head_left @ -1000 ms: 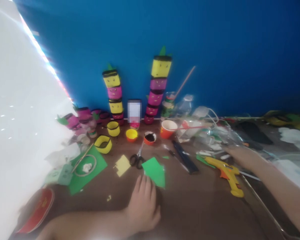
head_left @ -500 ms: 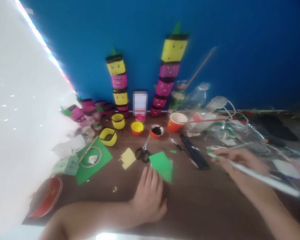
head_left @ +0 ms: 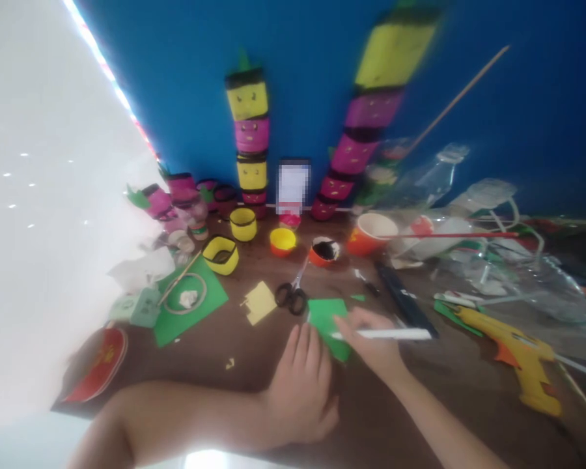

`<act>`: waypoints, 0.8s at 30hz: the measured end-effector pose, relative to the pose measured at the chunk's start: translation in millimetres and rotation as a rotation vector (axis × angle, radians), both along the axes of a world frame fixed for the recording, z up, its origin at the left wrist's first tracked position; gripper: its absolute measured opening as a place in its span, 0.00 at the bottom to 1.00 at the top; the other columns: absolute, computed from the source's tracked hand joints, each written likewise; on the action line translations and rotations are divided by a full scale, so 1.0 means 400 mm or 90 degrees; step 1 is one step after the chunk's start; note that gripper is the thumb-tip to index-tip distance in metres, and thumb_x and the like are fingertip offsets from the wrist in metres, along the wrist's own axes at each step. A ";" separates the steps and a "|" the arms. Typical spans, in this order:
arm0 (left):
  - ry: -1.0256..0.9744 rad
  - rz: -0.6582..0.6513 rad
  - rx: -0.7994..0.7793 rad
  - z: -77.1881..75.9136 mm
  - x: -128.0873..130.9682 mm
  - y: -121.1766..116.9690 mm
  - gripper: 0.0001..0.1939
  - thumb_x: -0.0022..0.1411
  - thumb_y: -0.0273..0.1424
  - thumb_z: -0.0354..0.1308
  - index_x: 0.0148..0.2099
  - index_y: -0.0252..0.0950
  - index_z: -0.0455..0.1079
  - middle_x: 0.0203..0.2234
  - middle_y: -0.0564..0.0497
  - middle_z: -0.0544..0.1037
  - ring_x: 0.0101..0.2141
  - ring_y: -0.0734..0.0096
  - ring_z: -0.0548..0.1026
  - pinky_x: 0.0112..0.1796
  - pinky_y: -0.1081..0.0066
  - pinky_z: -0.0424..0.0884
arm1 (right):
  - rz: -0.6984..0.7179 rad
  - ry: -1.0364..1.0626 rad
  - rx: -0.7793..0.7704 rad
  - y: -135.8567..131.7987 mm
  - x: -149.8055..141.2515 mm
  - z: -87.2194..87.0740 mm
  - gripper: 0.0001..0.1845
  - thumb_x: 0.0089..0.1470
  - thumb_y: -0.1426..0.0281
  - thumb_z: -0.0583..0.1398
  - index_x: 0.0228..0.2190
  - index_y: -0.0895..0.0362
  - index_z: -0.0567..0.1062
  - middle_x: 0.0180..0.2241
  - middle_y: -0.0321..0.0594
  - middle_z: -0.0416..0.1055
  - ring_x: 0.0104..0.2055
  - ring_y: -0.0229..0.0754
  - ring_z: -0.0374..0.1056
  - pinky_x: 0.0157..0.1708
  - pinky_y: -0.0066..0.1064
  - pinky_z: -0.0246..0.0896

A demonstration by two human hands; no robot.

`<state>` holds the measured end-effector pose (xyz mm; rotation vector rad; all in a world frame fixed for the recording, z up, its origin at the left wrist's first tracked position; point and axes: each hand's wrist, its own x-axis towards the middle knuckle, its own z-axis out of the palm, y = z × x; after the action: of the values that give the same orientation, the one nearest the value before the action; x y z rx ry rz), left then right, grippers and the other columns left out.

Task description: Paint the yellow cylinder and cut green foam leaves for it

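Note:
My left hand [head_left: 305, 384] rests on the brown table with its fingers stretched forward, at the lower left edge of a piece of green paper [head_left: 329, 312]. My right hand [head_left: 376, 345] pinches a white pen [head_left: 403, 334], whose tip end is over the green paper and whose back end points right. Black-handled scissors [head_left: 293, 296] lie just beyond my left fingertips, with a piece of pale yellow paper [head_left: 260, 305] beside them.
A yellow glue gun [head_left: 517, 352] lies at the right. Behind stand yellow cups [head_left: 244, 225], an orange-red paper cup [head_left: 374, 234] and stacked cup towers [head_left: 251, 133] against the blue wall. A dark box [head_left: 405, 299] and clear plastic bottles [head_left: 449, 169] are at right.
My right hand has moved left with the white pen, from the right side to the green paper, uncovering the glue gun. My left hand has stayed on the table. The view has shifted.

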<state>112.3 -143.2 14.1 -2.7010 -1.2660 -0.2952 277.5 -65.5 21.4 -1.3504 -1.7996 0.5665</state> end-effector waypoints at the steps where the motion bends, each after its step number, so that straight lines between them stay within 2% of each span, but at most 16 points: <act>1: -0.002 -0.001 0.002 -0.001 0.000 0.000 0.34 0.61 0.43 0.42 0.57 0.18 0.58 0.53 0.27 0.65 0.56 0.37 0.60 0.57 0.49 0.46 | 0.007 -0.032 0.032 0.000 -0.001 -0.001 0.21 0.48 0.65 0.58 0.11 0.54 0.56 0.11 0.29 0.55 0.15 0.32 0.52 0.17 0.25 0.49; 4: -0.007 -0.004 0.009 -0.003 0.001 0.001 0.33 0.60 0.43 0.42 0.56 0.18 0.59 0.52 0.27 0.66 0.56 0.38 0.61 0.57 0.50 0.45 | 0.031 -0.075 0.066 0.000 -0.006 -0.005 0.21 0.49 0.68 0.56 0.11 0.54 0.55 0.10 0.29 0.55 0.14 0.31 0.52 0.15 0.25 0.47; 17: -0.004 -0.010 0.009 0.008 0.002 0.004 0.34 0.60 0.43 0.43 0.56 0.17 0.59 0.50 0.28 0.68 0.55 0.40 0.63 0.59 0.54 0.43 | 0.078 -0.104 0.072 -0.002 -0.006 -0.022 0.20 0.49 0.70 0.56 0.10 0.55 0.55 0.09 0.28 0.54 0.13 0.30 0.51 0.16 0.23 0.48; 24: -0.004 -0.008 -0.005 0.012 0.004 0.005 0.32 0.60 0.42 0.44 0.55 0.19 0.61 0.51 0.29 0.68 0.55 0.41 0.62 0.59 0.54 0.43 | 0.044 -0.122 0.068 -0.005 -0.011 -0.026 0.21 0.50 0.68 0.56 0.10 0.55 0.57 0.10 0.29 0.56 0.14 0.31 0.52 0.16 0.24 0.48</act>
<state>113.8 -141.1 18.9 -2.7177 -1.2555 -0.3009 272.9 -67.4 11.0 -1.3099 -2.0079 0.3816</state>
